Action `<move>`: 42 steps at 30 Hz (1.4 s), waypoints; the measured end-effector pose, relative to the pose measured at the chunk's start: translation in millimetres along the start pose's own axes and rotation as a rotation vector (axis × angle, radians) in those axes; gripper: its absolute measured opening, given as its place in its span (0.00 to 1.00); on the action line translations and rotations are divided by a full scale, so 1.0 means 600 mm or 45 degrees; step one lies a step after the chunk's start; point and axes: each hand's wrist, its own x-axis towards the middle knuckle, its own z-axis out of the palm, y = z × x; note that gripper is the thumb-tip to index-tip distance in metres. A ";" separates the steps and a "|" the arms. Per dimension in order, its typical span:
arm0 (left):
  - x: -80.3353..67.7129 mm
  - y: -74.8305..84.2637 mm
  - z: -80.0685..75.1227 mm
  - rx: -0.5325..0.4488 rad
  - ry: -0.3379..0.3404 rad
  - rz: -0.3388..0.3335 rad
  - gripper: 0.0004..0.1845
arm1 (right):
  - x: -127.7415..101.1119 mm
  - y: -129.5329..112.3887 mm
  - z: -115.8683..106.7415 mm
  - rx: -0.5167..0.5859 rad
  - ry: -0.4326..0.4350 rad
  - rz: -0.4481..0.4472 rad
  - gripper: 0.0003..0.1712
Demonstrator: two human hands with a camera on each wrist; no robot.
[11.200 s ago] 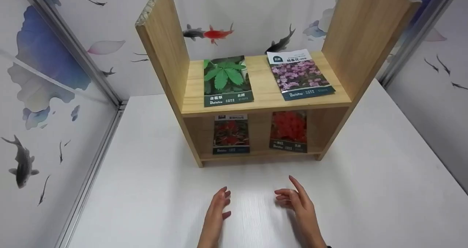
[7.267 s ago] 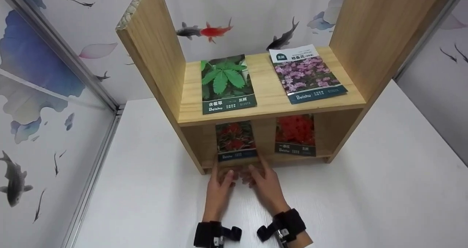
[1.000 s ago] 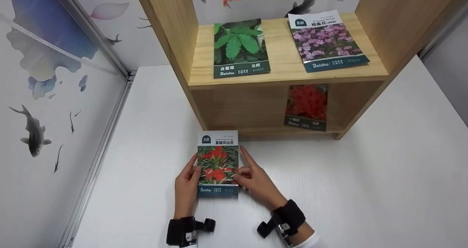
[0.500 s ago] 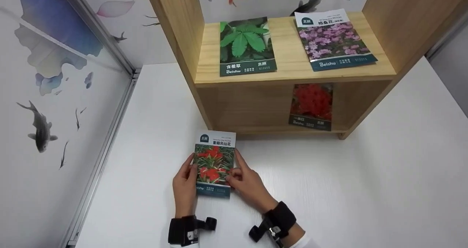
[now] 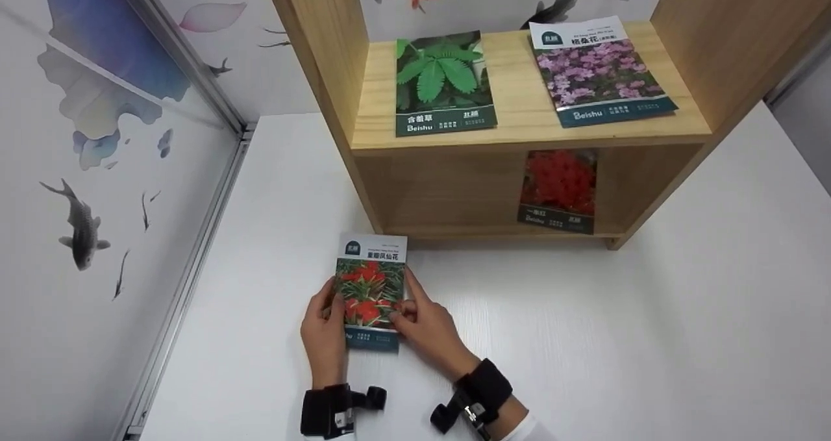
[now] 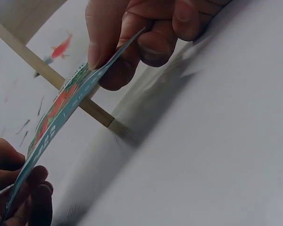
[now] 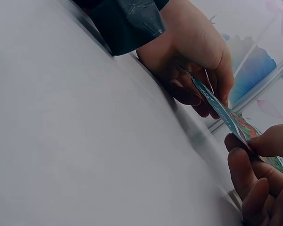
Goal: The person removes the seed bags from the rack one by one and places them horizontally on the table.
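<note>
While your left hand (image 5: pixel 323 327) pinches the left edge of the red-flower seed packet (image 5: pixel 369 291), your right hand (image 5: pixel 421 324) pinches its right edge, so each grip is clenched on the packet, thumb on top and fingers underneath. The wrist views show the packet (image 6: pixel 61 113) lifted off the white desk (image 5: pixel 584 350) and tilted, with your fingers (image 7: pixel 247 181) curled beneath it. It sits low and left of centre in the head view, just in front of the wooden shelf unit (image 5: pixel 311 71), printed face up.

Behind the packet, the lower compartment of the shelf holds another red-flower packet (image 5: pixel 559 184), standing at the right side against the back. On the upper board lie two more packets: a green-leaf packet (image 5: pixel 443 84) at the left and a purple-flower packet (image 5: pixel 600 71) at the right, well apart from each other. Beyond the shelf, the wall panels (image 5: pixel 84 103) show painted fish and petals.
</note>
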 end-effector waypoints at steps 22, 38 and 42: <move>0.016 -0.011 -0.023 0.368 0.172 0.148 0.18 | 0.024 -0.016 0.031 -0.216 0.001 -0.020 0.44; 0.016 -0.015 -0.020 0.550 0.172 0.138 0.19 | 0.025 -0.028 0.035 -0.448 0.030 -0.014 0.41; 0.017 -0.016 -0.020 0.579 0.192 0.171 0.19 | 0.027 -0.030 0.035 -0.468 -0.004 0.007 0.41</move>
